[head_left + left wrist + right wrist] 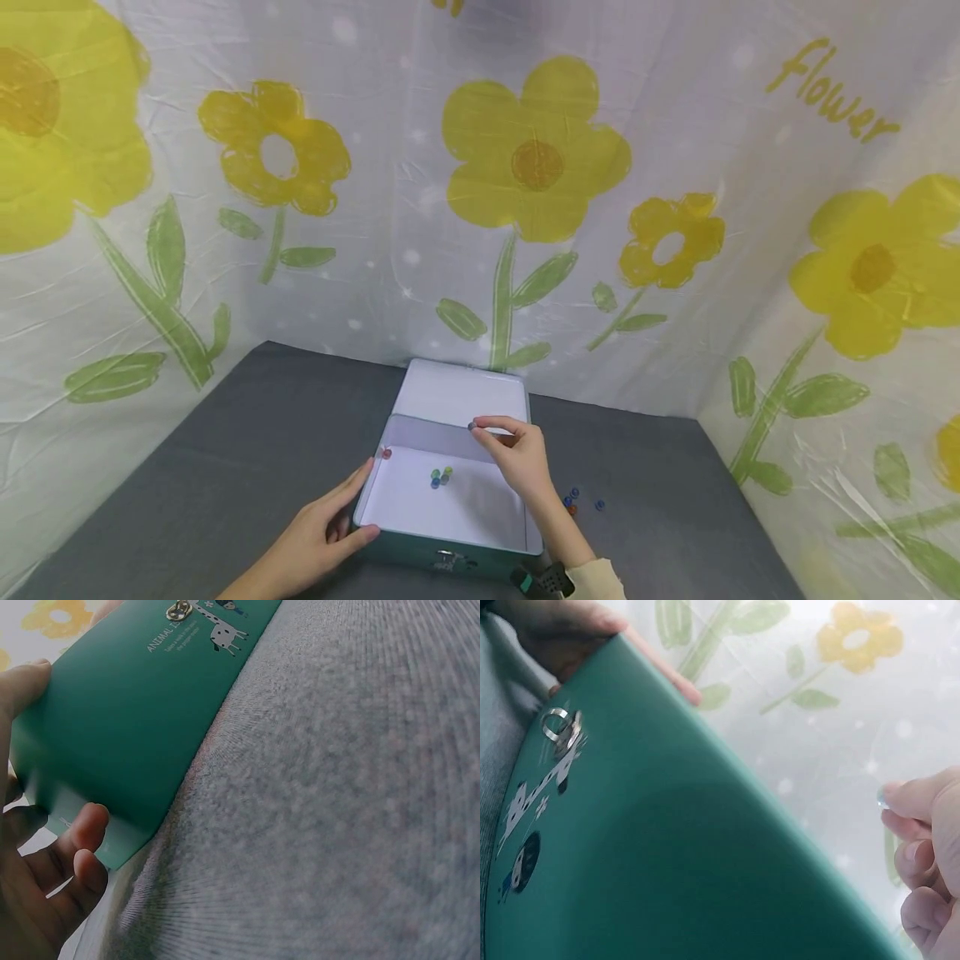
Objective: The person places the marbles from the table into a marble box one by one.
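Observation:
A green metal box (420, 546) with a white inside lies on the dark table, its lid (461, 390) folded open at the back. My left hand (313, 533) grips its front left corner, thumb at the front rim and fingers along the left side. Above the box, my right hand (521, 458) pinches a small glass marble (883, 798) between thumb and fingertips. Several marbles (435, 482) cluster on the box floor, and a reddish one (386, 453) sits by the left wall. In the left wrist view, the left hand (52, 877) is against the green side.
Right of the box, a few blue marbles (599, 505) and an orange-red one (572, 510) lie on the dark cloth (660, 500). A metal clasp (448, 557) is on the box front. A flower-printed curtain (390, 208) surrounds the table at the back and sides.

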`<state>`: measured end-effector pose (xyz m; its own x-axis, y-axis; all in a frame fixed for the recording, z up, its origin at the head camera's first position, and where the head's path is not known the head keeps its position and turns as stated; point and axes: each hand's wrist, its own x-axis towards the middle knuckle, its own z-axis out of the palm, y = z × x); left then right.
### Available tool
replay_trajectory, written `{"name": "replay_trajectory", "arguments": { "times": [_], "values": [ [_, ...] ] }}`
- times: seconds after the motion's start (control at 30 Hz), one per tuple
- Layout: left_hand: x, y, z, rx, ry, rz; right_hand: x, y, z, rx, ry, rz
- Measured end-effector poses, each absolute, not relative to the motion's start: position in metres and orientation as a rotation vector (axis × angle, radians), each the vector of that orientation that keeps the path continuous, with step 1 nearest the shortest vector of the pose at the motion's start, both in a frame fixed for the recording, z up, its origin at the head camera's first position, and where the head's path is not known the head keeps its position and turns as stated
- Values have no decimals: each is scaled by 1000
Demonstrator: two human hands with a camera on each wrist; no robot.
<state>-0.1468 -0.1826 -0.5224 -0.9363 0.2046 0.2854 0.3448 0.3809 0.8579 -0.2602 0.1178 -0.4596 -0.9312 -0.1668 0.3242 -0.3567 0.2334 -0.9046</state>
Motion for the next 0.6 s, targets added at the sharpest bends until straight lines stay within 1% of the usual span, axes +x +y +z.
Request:
{"name": "replay_trajectory", "arguments": {
  "times": [0.3,0.6],
  "values": [
    [-145,-183,-528,-520,-2492,-1612,-256,116,-466,414,-2590,1526],
    [-148,-183,-524,-519,-2484,-1579,-259,114,-464,435,-2605,1406]
  ]
}}
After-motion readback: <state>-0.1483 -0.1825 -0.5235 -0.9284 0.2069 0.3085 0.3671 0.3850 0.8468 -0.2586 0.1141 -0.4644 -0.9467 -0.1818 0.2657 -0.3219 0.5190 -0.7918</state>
